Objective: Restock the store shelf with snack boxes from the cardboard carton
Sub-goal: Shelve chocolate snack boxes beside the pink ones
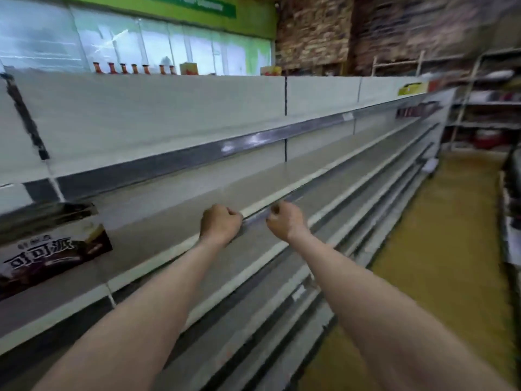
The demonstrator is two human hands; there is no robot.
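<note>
- Close to the camera, two bare arms reach out over the shelves.
- At the front edge of the middle shelf [174, 210], the left hand [220, 224] is a closed fist. It holds nothing that I can see. It sits right at the shelf's edge strip, but the blur hides whether it touches.
- Just beside it, the right hand [285, 220] is curled up too. It also holds nothing that I can see.
- Both hands are about the same way out, with a small gap between them.
- Off to the left, well apart from the hands, one snack box [53, 251] lies on that same shelf. It is dark with big white letters. Its long side runs along the shelf, left to right, and its front faces the aisle.
- That box lies to the left of both hands, so the left hand is the nearer one.
- No cardboard carton shows anywhere, so I think the next box must come from somewhere out of view.
- Most of the shelf by the hands is bare, so I think a lot of the job is left.
- Farther along, the long white shelves run away to the right beside a yellow floor [439, 249].
- Far up on top stands a row of red bottles [132, 68], with a green sign [197, 9] above. All of it is blurry.
</note>
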